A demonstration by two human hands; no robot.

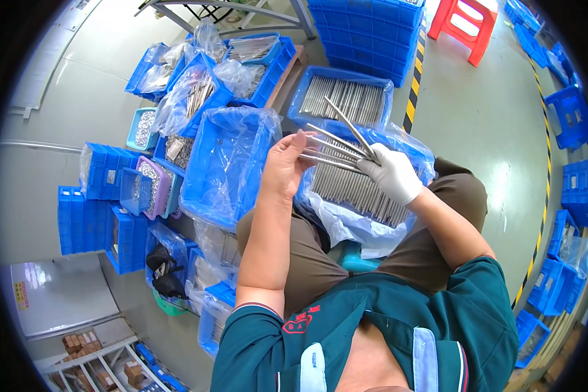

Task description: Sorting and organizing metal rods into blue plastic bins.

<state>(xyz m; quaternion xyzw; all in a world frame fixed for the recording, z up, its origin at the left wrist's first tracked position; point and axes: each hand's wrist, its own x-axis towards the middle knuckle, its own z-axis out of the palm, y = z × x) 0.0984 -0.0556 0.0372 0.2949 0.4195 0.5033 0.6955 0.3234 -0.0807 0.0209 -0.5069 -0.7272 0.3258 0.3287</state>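
PLACE: factory workshop | STORAGE: stacked blue plastic crates (364, 40), shelving (119, 359) with cardboard boxes (135, 374) | STOCK: many slim metal rods (343, 101) filling lined bins (298, 98) | FLOOR (493, 130): smooth grey-green, marked with black-and-yellow striped tape (412, 104) | SEATING: red plastic stool (481, 43)

Wears a dark teal short-sleeved shirt (402, 304) — red emblem (297, 323), light-blue strips (313, 369) — brown trousers (310, 274) and, on the right hand (391, 173), a white glove (402, 185).

Left bin (206, 212): room inside, film (268, 123) folding over its rim.
Rods (350, 123): fanned between left hand (284, 163) and right hand (396, 174), barring a straight pass.
Stack (366, 39): blocks the way ahead (just beyond the far tray (388, 101)).
Floor (487, 124): open lane right of the knee (465, 196), red stool (475, 39) toward its far end.
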